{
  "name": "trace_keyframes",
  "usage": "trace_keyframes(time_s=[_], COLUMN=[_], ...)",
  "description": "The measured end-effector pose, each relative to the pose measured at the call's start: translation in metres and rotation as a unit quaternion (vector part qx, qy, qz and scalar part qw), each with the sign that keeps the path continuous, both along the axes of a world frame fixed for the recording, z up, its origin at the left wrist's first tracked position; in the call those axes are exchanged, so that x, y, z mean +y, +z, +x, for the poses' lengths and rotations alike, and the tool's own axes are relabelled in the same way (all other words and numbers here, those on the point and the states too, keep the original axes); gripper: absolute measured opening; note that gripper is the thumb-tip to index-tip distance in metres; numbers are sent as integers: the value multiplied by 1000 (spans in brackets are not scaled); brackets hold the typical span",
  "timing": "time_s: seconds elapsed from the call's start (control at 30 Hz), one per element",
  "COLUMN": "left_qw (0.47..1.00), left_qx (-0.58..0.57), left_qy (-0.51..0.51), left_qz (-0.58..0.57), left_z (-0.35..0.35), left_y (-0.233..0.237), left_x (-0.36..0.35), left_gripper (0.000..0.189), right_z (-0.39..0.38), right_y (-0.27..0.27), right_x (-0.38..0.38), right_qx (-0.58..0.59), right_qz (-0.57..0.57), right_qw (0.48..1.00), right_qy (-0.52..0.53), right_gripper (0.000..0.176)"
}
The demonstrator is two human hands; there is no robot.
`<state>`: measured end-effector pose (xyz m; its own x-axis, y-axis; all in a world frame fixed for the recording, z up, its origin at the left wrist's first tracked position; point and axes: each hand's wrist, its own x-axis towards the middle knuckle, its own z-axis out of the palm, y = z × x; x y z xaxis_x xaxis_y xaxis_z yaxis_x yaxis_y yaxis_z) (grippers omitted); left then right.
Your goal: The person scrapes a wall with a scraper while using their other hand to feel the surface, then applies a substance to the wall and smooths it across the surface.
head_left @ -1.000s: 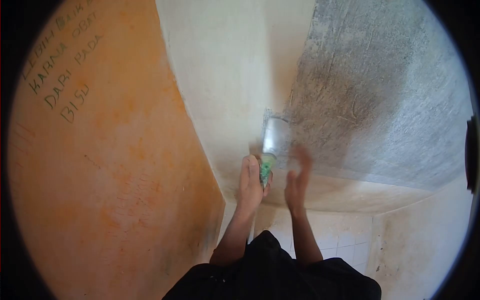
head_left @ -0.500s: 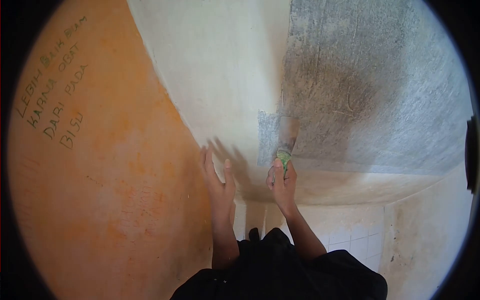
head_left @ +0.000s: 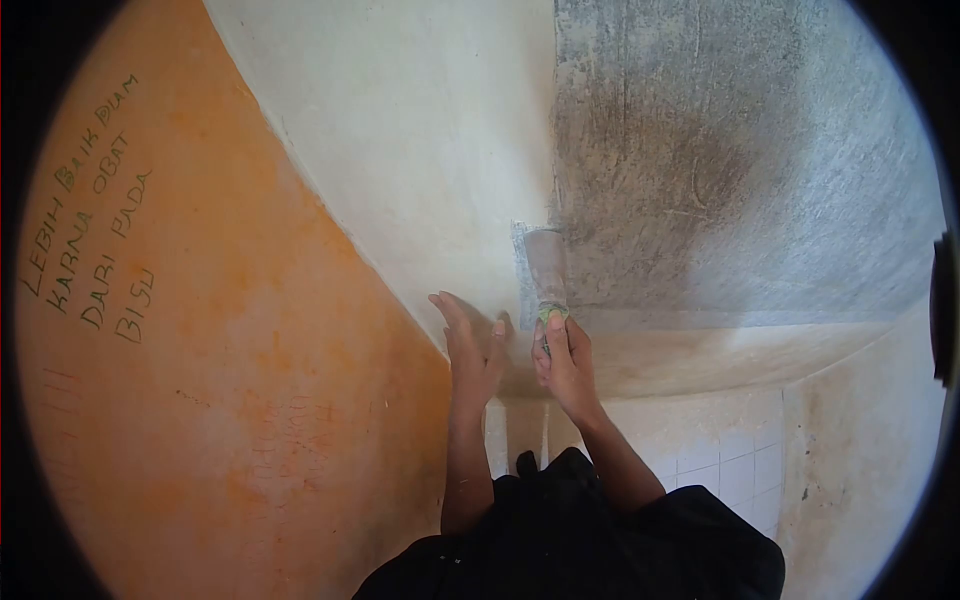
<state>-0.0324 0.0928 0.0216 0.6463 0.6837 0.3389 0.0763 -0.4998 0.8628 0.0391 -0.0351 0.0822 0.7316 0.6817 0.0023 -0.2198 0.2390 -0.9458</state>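
Note:
My right hand (head_left: 568, 368) is closed around the green handle of a scraper (head_left: 546, 265), its thumb lying along the grip. The wide, flat blade points up and lies over a small rough grey strip beside a large rough grey patch (head_left: 680, 190) on the pale wall (head_left: 410, 130). To the left, my left hand (head_left: 472, 352) is raised with fingers and thumb apart, holding nothing. Its fingertips are right at the pale wall, close to the corner with the orange wall.
An orange wall (head_left: 230, 260) with handwritten green letters (head_left: 95, 205) and faint red marks runs along the left. Below the pale wall are white tiles (head_left: 730, 470); a stained pale wall (head_left: 850, 430) rises at the right. A dark object (head_left: 941, 310) sits at the right edge.
The scraper has moved slightly left, from the large grey patch's edge onto the small grey strip. My left hand has come closer to the right hand. The camera view has shifted a little.

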Motion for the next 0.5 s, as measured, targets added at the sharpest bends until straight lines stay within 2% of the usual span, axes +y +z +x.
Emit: trace_keyframes(time_s=[0.23, 0.3, 0.5], left_qw=[999, 999, 999], left_qx=[-9, -10, -19], left_qy=[-26, -33, -36], left_qz=[22, 20, -4], left_z=[-4, -5, -10], left_y=[-4, -4, -3], left_x=[5, 7, 4], left_gripper=[89, 89, 90], right_z=[-11, -9, -13], right_y=[19, 22, 16], right_x=[-4, -8, 0], right_qx=[25, 66, -10], right_qz=[-39, -31, -51], right_qw=[999, 997, 997], right_qy=[-12, 7, -58], right_gripper=[45, 45, 44])
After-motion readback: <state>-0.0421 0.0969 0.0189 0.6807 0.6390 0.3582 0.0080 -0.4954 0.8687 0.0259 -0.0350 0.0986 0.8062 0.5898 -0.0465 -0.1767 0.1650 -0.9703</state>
